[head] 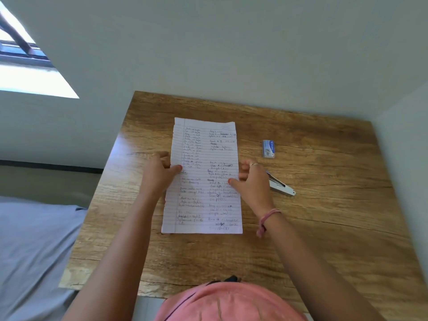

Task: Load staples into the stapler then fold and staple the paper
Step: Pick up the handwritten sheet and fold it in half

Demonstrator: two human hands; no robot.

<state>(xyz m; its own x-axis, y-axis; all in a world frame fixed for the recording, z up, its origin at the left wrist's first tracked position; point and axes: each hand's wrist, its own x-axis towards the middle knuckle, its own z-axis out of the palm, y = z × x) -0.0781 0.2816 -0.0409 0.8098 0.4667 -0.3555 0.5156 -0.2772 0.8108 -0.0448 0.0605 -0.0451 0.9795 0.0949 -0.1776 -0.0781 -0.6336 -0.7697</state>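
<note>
While the paper (203, 179) lies flat, lengthwise, mid-surface (324, 228), the left hand (159, 172) pinches its left edge, thumb on top, and the right hand (251, 181) pinches its right edge likewise. Stapler (281, 186): just beside the right hand; staple box (268, 148): beyond it, apart. Step judged: folding; advice: bring edges together evenly, match corners before creasing, then press the fold firmly along its whole length.

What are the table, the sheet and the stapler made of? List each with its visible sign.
Table: wood or wood-look laminate, matte; brown grain lines and cracks show.
Sheet: thin lined notebook paper, handwritten, with a ragged left edge.
Stapler: looks like pale painted metal or plastic, slightly glossy; mostly hidden by the right hand, so uncertain.
</note>
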